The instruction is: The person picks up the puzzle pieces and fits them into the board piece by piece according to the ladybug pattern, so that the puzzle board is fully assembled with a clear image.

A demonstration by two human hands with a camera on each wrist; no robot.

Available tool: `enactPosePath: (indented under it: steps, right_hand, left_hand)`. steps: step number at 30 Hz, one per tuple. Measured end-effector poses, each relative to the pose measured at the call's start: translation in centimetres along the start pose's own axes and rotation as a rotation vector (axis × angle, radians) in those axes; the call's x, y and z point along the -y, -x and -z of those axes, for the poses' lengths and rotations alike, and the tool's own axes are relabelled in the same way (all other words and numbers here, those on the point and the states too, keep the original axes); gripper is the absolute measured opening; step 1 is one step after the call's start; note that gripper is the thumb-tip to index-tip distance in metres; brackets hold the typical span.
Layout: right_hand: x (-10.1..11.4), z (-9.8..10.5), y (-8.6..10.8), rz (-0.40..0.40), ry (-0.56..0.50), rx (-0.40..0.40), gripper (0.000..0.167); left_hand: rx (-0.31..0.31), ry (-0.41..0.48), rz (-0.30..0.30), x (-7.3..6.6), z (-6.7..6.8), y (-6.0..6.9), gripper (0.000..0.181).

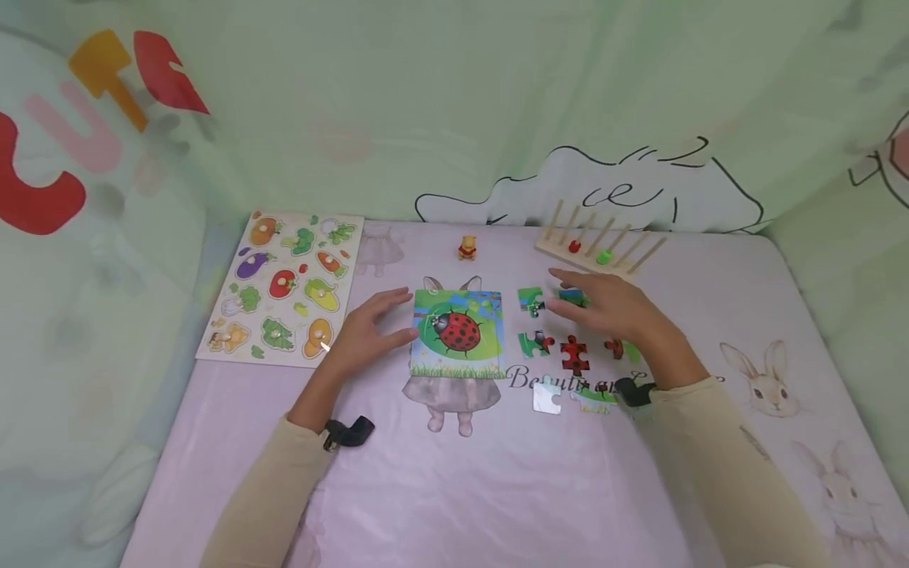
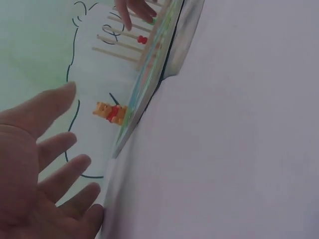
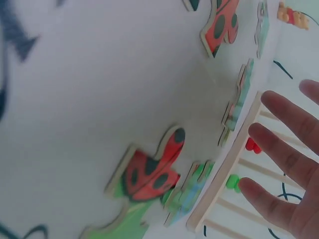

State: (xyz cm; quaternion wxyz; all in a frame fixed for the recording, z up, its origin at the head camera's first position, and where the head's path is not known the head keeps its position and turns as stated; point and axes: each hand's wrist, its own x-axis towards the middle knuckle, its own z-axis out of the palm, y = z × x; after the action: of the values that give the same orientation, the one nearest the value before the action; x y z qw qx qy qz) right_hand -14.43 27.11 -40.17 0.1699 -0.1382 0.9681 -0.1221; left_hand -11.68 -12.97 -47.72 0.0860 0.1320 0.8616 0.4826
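A ladybug puzzle board (image 1: 458, 335) lies flat in the middle of the table. My left hand (image 1: 362, 335) is at its left side, fingers spread and relaxed, the thumb tip close to the board's edge; whether it touches cannot be told. In the left wrist view, that hand (image 2: 50, 189) holds nothing. My right hand (image 1: 607, 304) hovers over loose jigsaw pieces right of the board, its fingers extended. Among them are a red spotted piece (image 1: 574, 355) and a green-and-blue corner piece (image 1: 531, 303). The right hand and wrist hide some pieces in the head view.
Behind the pieces stands a wooden peg rack (image 1: 596, 248) with red and green beads. A small bear figurine (image 1: 466, 248) sits behind the board. At the left lies a vegetable puzzle board (image 1: 284, 288). Fabric walls with printed drawings surround the table's back and sides.
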Motion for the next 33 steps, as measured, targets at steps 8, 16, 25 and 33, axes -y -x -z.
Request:
enactPosePath:
  steps: [8,16,25,33]
  right_hand:
    - [0.2,-0.5,-1.8,0.033,0.021,0.031,0.078]
    - [0.0,-0.5,-3.5,0.084,-0.048,0.04,0.067]
    - [-0.4,-0.6,-4.9,0.102,-0.072,0.05,0.053]
    - [-0.2,-0.7,-5.5,-0.035,-0.184,0.088,0.047]
  left_hand:
    - [0.039,-0.176,-0.125,1.2,-0.8,-0.2,0.056]
    - [0.087,-0.306,-0.17,1.7,-1.0,-0.3,0.062]
    - [0.107,-0.351,-0.175,2.0,-1.0,-0.4,0.064]
    - [0.12,-0.36,-0.162,1.9,-1.0,-0.4,0.063]
